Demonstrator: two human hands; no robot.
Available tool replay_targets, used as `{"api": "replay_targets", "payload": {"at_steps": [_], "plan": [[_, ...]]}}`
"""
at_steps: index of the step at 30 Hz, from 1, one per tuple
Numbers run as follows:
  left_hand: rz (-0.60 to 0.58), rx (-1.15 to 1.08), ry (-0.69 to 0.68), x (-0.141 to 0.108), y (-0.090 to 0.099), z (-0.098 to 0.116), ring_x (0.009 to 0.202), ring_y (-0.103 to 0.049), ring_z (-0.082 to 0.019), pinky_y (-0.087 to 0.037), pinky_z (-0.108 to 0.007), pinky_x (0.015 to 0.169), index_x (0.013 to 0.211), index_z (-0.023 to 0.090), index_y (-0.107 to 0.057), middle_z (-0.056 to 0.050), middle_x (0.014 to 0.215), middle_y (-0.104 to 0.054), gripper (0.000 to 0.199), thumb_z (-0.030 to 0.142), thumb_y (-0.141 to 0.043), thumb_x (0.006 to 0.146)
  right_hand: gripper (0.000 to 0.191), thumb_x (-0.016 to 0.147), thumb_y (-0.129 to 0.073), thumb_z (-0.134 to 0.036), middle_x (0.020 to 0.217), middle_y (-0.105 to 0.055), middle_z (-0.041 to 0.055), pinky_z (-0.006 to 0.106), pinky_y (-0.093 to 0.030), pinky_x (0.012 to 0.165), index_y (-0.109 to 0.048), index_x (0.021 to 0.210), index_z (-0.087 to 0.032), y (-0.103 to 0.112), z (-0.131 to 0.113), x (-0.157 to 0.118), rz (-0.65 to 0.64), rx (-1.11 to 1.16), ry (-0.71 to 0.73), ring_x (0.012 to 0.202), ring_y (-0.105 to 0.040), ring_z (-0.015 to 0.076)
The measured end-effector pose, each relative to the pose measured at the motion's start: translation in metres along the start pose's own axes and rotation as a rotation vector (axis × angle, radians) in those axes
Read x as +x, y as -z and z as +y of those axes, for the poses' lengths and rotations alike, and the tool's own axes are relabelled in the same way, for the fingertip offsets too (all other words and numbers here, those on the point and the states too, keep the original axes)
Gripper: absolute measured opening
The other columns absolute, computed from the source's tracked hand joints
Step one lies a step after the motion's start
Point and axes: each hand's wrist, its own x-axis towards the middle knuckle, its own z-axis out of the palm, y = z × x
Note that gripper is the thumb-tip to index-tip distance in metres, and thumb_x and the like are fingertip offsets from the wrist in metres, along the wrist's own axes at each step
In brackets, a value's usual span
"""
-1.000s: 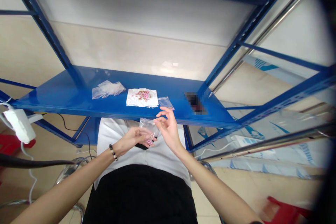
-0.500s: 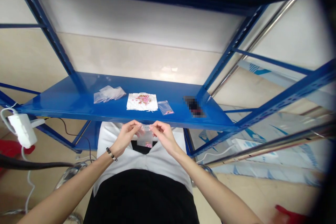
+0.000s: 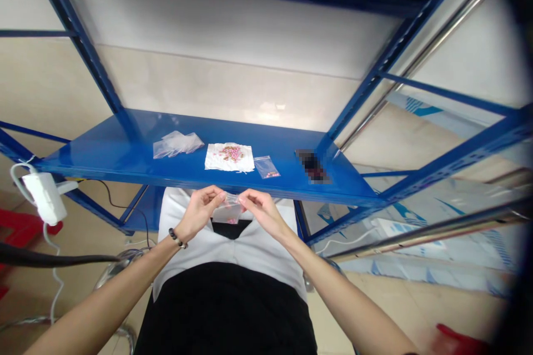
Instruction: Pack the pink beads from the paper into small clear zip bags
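Between my two hands hangs a small clear zip bag [image 3: 227, 213] with a few pink beads at its bottom, just in front of the shelf edge and above my lap. My left hand [image 3: 204, 206], with a dark bead bracelet at the wrist, pinches the bag's top left corner. The top right corner is pinched by the fingers of my right hand [image 3: 259, 206]. Behind them on the shelf, pink and brownish beads [image 3: 232, 153] lie heaped on a white paper sheet [image 3: 213, 162]. Right of the sheet rests another zip bag [image 3: 266, 166] with beads in it.
A fanned pile of clear bags [image 3: 178, 144] lies left on the blue shelf [image 3: 104, 158]. A dark pixelated object [image 3: 313, 166] is at its right. Blue posts frame both sides. A white power strip [image 3: 46, 198] with a cable hangs at left.
The bag in my hands has swung up and tilted, its lower end shifting left, while both hands keep pinching its top. The whole view has shifted slightly.
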Motion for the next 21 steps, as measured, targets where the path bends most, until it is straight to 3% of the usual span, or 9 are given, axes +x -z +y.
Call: {"api": "replay_targets", "payload": {"at_steps": [3, 10, 15, 21], "plan": [[-0.062, -0.002, 0.000, 0.001, -0.004, -0.001, 0.074, -0.063, -0.016, -0.046, -0.025, 0.069, 0.083, 0.013, -0.067, -0.006, 0.080, -0.070, 0.028, 0.040, -0.063, 0.088, 0.033, 0.093, -0.054, -0.044, 0.077, -0.062, 0.0020, 0.025, -0.040, 0.069, -0.066, 0.083, -0.016, -0.005, -0.003, -0.001, -0.048, -0.047, 0.027, 0.074, -0.054, 0.0149], [-0.185, -0.047, 0.031, 0.010, -0.010, -0.002, 0.072, -0.063, -0.017, -0.048, -0.027, 0.072, 0.081, 0.013, -0.066, -0.006, 0.076, -0.069, 0.031, 0.042, -0.060, 0.089, 0.037, 0.092, -0.056, -0.047, 0.071, -0.060, 0.0018, 0.024, -0.038, 0.064, -0.062, 0.073, -0.015, -0.004, -0.002, 0.006, -0.087, 0.042, -0.007, 0.067, -0.051, 0.0138], [-0.167, -0.055, 0.004, 0.001, -0.007, 0.007, 0.070, -0.061, -0.015, -0.046, -0.024, 0.067, 0.078, 0.013, -0.065, -0.005, 0.076, -0.069, 0.031, 0.043, -0.062, 0.088, 0.035, 0.086, -0.062, -0.048, 0.073, -0.064, 0.0034, 0.024, -0.039, 0.062, -0.068, 0.077, -0.015, -0.003, -0.003, 0.003, -0.096, 0.163, -0.079, 0.065, -0.052, 0.0135], [-0.187, 0.000, -0.028, 0.002, 0.000, 0.012, 0.068, -0.060, -0.015, -0.044, -0.025, 0.067, 0.077, 0.013, -0.066, -0.006, 0.072, -0.069, 0.031, 0.040, -0.062, 0.089, 0.033, 0.082, -0.068, -0.045, 0.060, -0.060, 0.0007, 0.023, -0.036, 0.053, -0.069, 0.070, -0.014, 0.004, 0.001, 0.008, -0.144, 0.181, -0.128, 0.051, -0.048, 0.0102]]}}
